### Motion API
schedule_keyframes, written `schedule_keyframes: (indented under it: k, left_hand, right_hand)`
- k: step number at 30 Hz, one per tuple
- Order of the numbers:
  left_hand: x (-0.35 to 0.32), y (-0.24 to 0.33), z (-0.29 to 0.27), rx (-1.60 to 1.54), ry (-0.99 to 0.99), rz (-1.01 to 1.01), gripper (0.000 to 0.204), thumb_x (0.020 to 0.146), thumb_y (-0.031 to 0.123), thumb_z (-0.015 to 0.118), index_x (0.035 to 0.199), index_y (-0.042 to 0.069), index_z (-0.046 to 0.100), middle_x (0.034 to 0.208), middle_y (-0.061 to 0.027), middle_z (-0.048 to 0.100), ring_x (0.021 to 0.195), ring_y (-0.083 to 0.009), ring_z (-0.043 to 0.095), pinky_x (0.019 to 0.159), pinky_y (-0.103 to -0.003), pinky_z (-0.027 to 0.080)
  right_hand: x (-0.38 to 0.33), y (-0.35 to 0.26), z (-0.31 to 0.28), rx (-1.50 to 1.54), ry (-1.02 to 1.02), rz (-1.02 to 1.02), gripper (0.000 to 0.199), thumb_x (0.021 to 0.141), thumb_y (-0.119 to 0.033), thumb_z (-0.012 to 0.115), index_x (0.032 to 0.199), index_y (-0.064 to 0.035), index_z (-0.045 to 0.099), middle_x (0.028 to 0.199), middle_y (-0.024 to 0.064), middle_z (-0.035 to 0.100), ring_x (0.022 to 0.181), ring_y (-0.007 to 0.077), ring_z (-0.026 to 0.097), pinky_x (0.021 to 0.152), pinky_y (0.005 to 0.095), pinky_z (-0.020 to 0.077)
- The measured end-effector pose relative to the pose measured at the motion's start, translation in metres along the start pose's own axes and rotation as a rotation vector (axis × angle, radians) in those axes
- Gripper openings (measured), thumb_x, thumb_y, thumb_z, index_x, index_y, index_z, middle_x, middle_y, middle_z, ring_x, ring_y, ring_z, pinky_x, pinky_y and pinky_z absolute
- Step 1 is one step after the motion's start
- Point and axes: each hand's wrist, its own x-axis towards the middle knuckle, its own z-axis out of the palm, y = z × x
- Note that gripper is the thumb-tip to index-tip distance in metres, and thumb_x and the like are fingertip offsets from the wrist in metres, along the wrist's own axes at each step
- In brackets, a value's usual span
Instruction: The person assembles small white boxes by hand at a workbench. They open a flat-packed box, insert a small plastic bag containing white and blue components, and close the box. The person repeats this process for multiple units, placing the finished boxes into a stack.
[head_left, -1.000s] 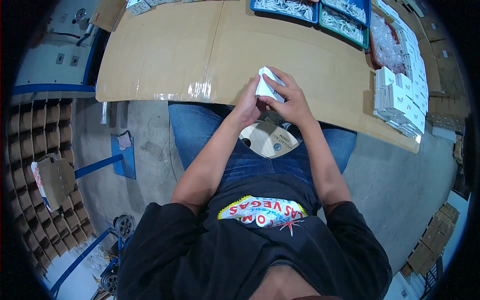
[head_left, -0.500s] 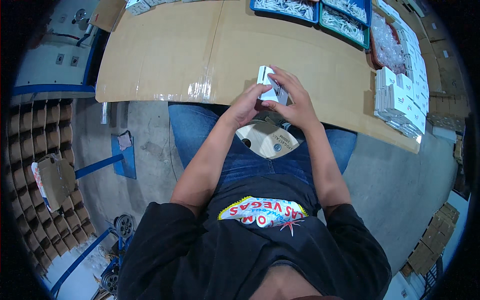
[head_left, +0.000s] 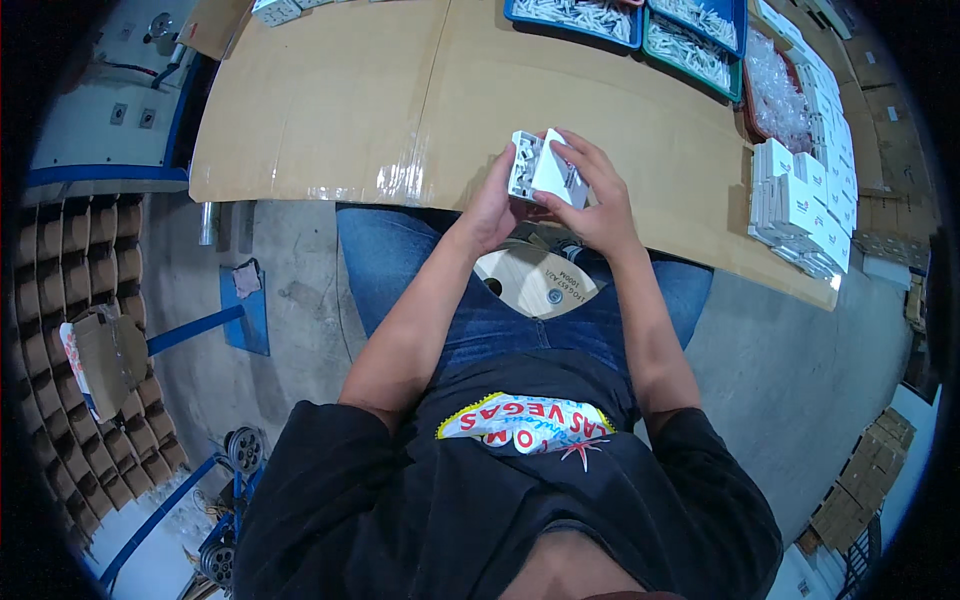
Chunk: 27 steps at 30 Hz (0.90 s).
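Note:
My left hand (head_left: pixel 490 208) is closed round the left side of a small white plastic housing (head_left: pixel 522 166), whose near face shows small white and grey parts inside. Against its right side lies a smooth white plate-like piece (head_left: pixel 556 172), tilted, with the fingers and thumb of my right hand (head_left: pixel 604 205) gripping it. The two pieces are close together over the table's front edge; whether they are joined cannot be made out. My fingers hide the housing's underside.
A cardboard-covered table (head_left: pixel 330 120) spans ahead. Blue trays (head_left: pixel 575 38) and a green tray (head_left: pixel 690 75) of small white parts stand at the back right, beside a bin of clear plastic pieces (head_left: pixel 775 95). White boxes (head_left: pixel 800 215) are stacked at the right edge. A round wooden reel (head_left: pixel 530 290) sits between my knees.
The white pieces have turned and spread apart, so the housing's inside parts now show on the left. My left fingers have shifted from its front to its left side.

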Motion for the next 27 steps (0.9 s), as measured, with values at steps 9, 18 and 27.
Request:
schedule_keyframes:
  k: [9, 18, 27]
  left_hand:
    - [0.0011, -0.0045, 0.0007, 0.080, 0.106, -0.044, 0.060, 0.108, 0.060, 0.031, 0.142, 0.015, 0.053, 0.121, -0.0054, 0.068, 0.109, -0.0187, 0.068, 0.088, -0.038, 0.058]
    - [0.0000, -0.0004, 0.0033, -0.002, 0.107, -0.075, 0.053, 0.110, 0.051, 0.036, 0.141, 0.011, 0.051, 0.123, -0.0084, 0.066, 0.111, -0.0219, 0.068, 0.091, -0.039, 0.057]
    - [0.0025, -0.0032, -0.0014, -0.002, 0.096, -0.070, 0.054, 0.110, 0.051, 0.036, 0.142, 0.011, 0.052, 0.125, -0.0079, 0.065, 0.113, -0.0217, 0.066, 0.092, -0.039, 0.056]
  right_hand:
    - [0.0010, -0.0005, 0.0070, -0.086, -0.035, -0.077, 0.064, 0.070, -0.031, 0.092, 0.128, -0.0119, 0.071, 0.139, 0.0136, 0.063, 0.125, 0.0338, 0.061, 0.104, 0.0443, 0.0493]
    - [0.0026, 0.0012, 0.0071, -0.098, -0.057, -0.112, 0.066, 0.071, -0.031, 0.091, 0.130, -0.0130, 0.071, 0.140, 0.0124, 0.062, 0.124, 0.0344, 0.061, 0.104, 0.0450, 0.0493]
    - [0.0024, 0.0061, 0.0112, -0.098, -0.060, -0.134, 0.067, 0.071, -0.031, 0.090, 0.132, -0.0145, 0.070, 0.141, 0.0138, 0.062, 0.125, 0.0352, 0.060, 0.103, 0.0453, 0.0484]
